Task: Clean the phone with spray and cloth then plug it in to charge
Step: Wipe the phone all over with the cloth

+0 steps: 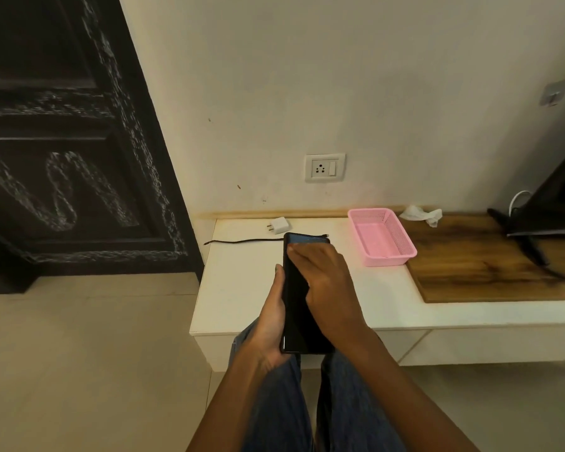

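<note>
A: Forearms fill the bottom of the frame, over denim-clad knees. Left hand [271,324] cups the phone [299,308] along its left edge, thumb curled onto the bezel, fingers wrapped behind. Phone sits mid-frame, upright, dark screen facing up.

B: Right hand [327,278]?

A: Flat across the glass, fingers straight and together, tips near the top edge. Whether a cloth lies under the palm, cannot tell.

B: Step in hand?

A: Wiping, by my reading. No spray bottle in view. A crumpled white cloth [421,215] rests at the back of the counter [242,288], just right of the pink basket [380,236].

B: Next?

A: Charging gear lies above the phone: white adapter [278,225], black cable [242,241] trailing left, wall socket [324,167] above those. Next move likely needs a freed right hand to fetch the cable and join it to the adapter.
</note>
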`<state>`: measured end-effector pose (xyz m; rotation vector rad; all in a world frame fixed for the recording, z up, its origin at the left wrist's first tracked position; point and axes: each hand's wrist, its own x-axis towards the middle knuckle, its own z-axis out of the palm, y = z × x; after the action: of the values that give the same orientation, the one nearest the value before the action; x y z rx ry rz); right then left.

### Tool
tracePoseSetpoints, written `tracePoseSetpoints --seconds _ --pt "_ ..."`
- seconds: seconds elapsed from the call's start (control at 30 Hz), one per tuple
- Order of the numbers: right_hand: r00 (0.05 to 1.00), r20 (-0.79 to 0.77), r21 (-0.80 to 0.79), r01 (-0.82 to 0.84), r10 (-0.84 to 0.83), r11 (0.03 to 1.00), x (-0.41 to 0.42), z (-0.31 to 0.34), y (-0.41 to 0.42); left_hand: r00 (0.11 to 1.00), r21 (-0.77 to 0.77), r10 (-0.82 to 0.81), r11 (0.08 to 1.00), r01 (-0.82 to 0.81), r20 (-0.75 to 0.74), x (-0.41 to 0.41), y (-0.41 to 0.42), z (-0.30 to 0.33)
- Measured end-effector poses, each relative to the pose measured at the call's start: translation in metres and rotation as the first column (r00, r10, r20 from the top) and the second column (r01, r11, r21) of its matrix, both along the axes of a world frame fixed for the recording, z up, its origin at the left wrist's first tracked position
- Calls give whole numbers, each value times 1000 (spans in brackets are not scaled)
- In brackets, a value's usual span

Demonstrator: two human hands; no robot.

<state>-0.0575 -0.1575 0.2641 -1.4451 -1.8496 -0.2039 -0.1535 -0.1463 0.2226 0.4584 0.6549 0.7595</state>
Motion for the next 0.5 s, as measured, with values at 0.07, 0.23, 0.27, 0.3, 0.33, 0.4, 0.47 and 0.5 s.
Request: tracePoseSetpoints --seconds 0.07,0.23,0.27,0.3,0.33,0.4,0.47,0.5 --pt "1000 1 11 3 -3 1000 7 2 2 1000 14 -2 1000 2 -11 0 1 -4" --pt "995 -81 -31 48 -51 998 -2 -1 2 1000 1 -20 1000 20 -5 5 -3 -1" --pt "998 -57 -44 16 -18 999 -4 -4 0 1000 -21 -7 1000 8 24 4 -3 -1" --pt "1000 -23 -49 -10 9 999 -3 -5 -2 999 -33 4 999 -2 33 2 -3 -1" --pt "1000 7 -42 -17 18 999 1 -5 -1 1000 -28 7 1000 -7 24 0 -2 -3" --pt "1000 0 -10 22 -22 1000 9 -1 4 999 -3 -20 1000 20 -47 0 -1 -6" --pt "997 -51 9 66 -66 998 10 4 9 995 8 -35 999 36 -90 2 -2 -7" --pt "996 -61 8 73 -72 997 7 4 10 996 7 -40 999 41 -85 3 -2 -7"
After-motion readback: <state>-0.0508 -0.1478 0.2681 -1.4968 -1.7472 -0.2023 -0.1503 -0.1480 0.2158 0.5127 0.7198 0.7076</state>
